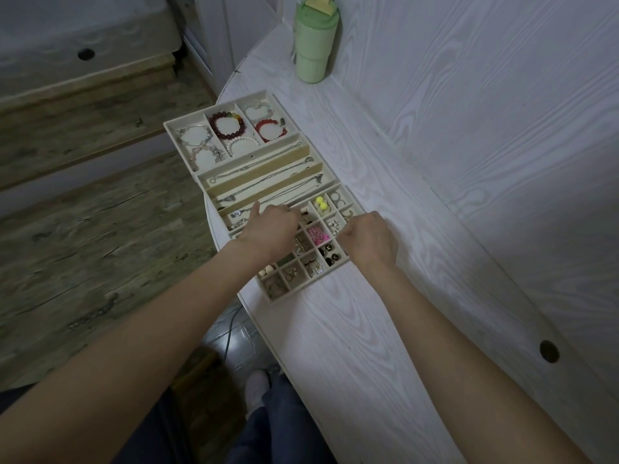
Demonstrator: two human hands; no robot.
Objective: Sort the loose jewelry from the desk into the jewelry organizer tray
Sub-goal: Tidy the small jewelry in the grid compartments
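Observation:
The jewelry organizer sits at the desk's left edge in three cream parts. The far tray (179, 147) holds bead bracelets (227, 123). The middle tray (268, 182) holds thin chain necklaces. The near grid tray (301, 291) holds earrings, rings, yellow beads (321, 202) and a pink flower piece (316, 235). My left hand (268, 229) is over the grid's far-left part, fingers curled down and thumb stuck out; nothing shows in it. My right hand (368, 236) has thumb and curled fingers either side of the grid tray's right rim. No loose jewelry shows on the desk.
A green lidded tumbler (315, 45) stands at the back of the white wood-grain desk (368, 346). A white panel with a round hole (549, 351) rises along the right. The trays overhang the desk's left edge above the wooden floor (83, 246). A cable (231, 329) hangs below.

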